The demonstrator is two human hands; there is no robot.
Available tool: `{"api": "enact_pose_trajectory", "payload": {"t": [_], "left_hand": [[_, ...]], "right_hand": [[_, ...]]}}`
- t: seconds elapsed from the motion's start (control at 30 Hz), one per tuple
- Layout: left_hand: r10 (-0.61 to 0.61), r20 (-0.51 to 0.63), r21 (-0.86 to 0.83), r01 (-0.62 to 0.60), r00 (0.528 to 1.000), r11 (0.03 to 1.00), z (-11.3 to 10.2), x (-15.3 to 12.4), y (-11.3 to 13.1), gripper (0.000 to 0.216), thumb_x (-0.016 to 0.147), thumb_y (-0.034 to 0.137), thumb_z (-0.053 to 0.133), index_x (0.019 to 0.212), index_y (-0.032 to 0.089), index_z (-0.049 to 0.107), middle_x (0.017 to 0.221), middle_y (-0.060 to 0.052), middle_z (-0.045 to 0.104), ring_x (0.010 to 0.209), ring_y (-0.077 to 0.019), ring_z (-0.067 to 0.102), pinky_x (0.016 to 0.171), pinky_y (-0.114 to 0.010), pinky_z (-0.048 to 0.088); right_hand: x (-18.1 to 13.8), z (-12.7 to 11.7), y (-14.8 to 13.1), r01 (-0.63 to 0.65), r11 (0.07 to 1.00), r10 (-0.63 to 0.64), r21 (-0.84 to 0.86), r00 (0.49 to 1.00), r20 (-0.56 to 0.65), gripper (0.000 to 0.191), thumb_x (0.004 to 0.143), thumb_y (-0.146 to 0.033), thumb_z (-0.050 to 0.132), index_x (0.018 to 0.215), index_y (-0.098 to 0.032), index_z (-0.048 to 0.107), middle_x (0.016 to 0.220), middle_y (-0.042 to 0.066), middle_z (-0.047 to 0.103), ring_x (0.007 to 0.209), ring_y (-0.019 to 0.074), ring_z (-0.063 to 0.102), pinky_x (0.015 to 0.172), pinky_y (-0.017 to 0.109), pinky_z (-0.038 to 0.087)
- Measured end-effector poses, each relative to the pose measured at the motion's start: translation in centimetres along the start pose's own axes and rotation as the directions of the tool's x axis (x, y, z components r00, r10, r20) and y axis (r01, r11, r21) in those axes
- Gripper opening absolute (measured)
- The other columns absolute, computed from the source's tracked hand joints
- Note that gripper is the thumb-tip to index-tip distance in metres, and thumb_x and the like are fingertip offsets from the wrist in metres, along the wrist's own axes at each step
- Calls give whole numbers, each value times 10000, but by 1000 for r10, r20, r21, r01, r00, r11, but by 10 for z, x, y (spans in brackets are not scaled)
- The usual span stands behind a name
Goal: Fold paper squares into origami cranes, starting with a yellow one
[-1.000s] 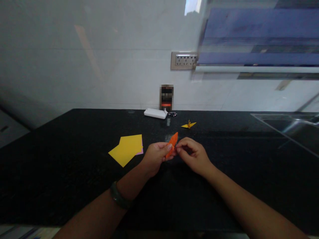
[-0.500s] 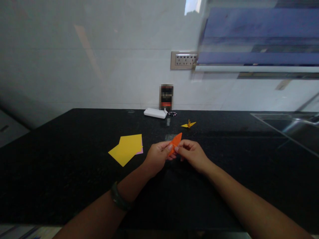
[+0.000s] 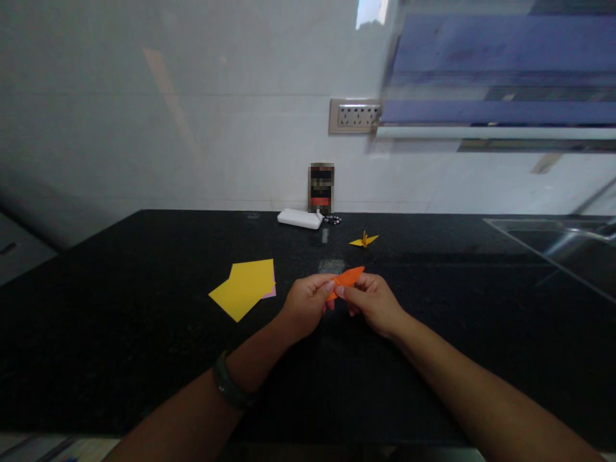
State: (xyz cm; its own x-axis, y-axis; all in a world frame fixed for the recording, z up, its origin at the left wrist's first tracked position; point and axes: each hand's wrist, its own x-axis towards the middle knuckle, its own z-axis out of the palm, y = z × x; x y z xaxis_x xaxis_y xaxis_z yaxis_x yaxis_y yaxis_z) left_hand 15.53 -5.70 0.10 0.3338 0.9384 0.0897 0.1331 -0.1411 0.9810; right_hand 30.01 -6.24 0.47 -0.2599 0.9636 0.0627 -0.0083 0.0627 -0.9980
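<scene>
Between my two hands, above the dark counter, is a folded piece of orange origami paper (image 3: 350, 277), its pointed end slanting up to the right. My left hand (image 3: 306, 303) pinches its left side with thumb and fingers. At its lower right, my right hand (image 3: 376, 300) grips the paper, thumb on the near face and fingers behind. The fingers hide part of the folds. Just beyond sits a yellow folded paper crane (image 3: 364, 240). Yellow paper sheets (image 3: 248, 285) lie left of my left hand, with a pink edge showing beneath.
A white power bank (image 3: 300, 219) and a beaded strap (image 3: 333, 220) lie by the wall, where a blurred upright phone-like object (image 3: 321, 187) leans. A sink (image 3: 572, 247) is set into the black counter (image 3: 144, 308) at right. A socket panel (image 3: 355, 116) is on the wall.
The orange paper has turned clockwise, its tip swinging from nearly upright to the right. Both hands keep their grip with small finger shifts. The other objects stay in place.
</scene>
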Motion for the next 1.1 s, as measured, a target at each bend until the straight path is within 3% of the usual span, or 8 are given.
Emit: {"api": "enact_pose_trajectory", "payload": {"t": [0.23, 0.37, 0.57, 0.73, 0.8, 0.9, 0.97, 1.1], "left_hand": [[-41, -84, -137, 29, 996, 990, 1, 3, -1, 193, 724, 326, 536, 757, 136, 552, 608, 3, 571, 555, -95, 534, 548, -221, 423], [-89, -99, -233, 64, 991, 970, 1, 3, -2, 192, 710, 328, 556, 709, 138, 539, 580, 20, 536, 534, -84, 506, 546, -220, 417], [-173, 229, -543, 273, 958, 794, 0, -1, 2, 237, 738, 384, 525, 710, 149, 512, 457, 81, 353, 382, -39, 326, 429, -189, 376], [-219, 377, -527, 403, 900, 748, 1, -3, 6, 197, 719, 338, 560, 713, 144, 523, 444, 74, 382, 379, -39, 341, 456, -214, 421], [-243, 300, -461, 363, 922, 810, 3, -1, 5, 207, 713, 340, 568, 696, 135, 548, 510, 33, 490, 452, -59, 444, 527, -229, 445], [-182, 40, -355, 185, 982, 916, 4, 2, 1, 269, 731, 387, 538, 682, 127, 586, 628, -11, 581, 580, -93, 533, 594, -228, 446], [-132, -102, -313, 95, 986, 945, 4, 4, -2, 276, 727, 399, 537, 713, 132, 606, 660, -13, 601, 609, -104, 549, 616, -238, 451], [-120, -172, -269, 71, 978, 961, 3, 4, -2, 217, 599, 285, 677, 742, 131, 622, 639, -5, 623, 581, -104, 560, 584, -226, 449]], "right_hand": [[3, -1, 2, 43, 998, -46, -52, 998, -53, 192, 679, -326, 612, 742, -144, 600, 576, -24, 529, 450, 59, 412, 408, 185, 341], [4, -4, 5, 90, 992, -84, 92, 994, -68, 185, 664, -323, 643, 736, -164, 582, 637, -19, 532, 504, 70, 456, 439, 193, 391], [1, -7, 3, 41, 977, -75, 212, 984, 159, 317, 679, -283, 645, 978, -201, 578, 822, 19, 571, 640, 101, 524, 497, 210, 432], [1, -7, 2, 127, 981, -147, 144, 980, 138, 120, 695, -273, 635, 746, -169, 607, 770, 7, 538, 626, 89, 507, 500, 202, 414], [2, -7, 1, 126, 985, -138, 119, 985, 107, 135, 704, -290, 622, 710, -161, 586, 733, 2, 535, 584, 82, 503, 500, 209, 414], [3, -7, 1, 70, 995, -73, 69, 997, 33, 163, 708, -315, 604, 721, -158, 563, 670, -5, 552, 531, 80, 499, 483, 212, 406], [4, -7, 0, 32, 999, -32, 5, 999, -26, 172, 691, -315, 610, 697, -155, 550, 616, -17, 546, 487, 75, 482, 455, 206, 390], [6, -7, 2, 7, 995, -16, -95, 995, -96, 177, 670, -313, 617, 665, -156, 534, 555, -34, 527, 425, 64, 460, 415, 199, 366]]}}
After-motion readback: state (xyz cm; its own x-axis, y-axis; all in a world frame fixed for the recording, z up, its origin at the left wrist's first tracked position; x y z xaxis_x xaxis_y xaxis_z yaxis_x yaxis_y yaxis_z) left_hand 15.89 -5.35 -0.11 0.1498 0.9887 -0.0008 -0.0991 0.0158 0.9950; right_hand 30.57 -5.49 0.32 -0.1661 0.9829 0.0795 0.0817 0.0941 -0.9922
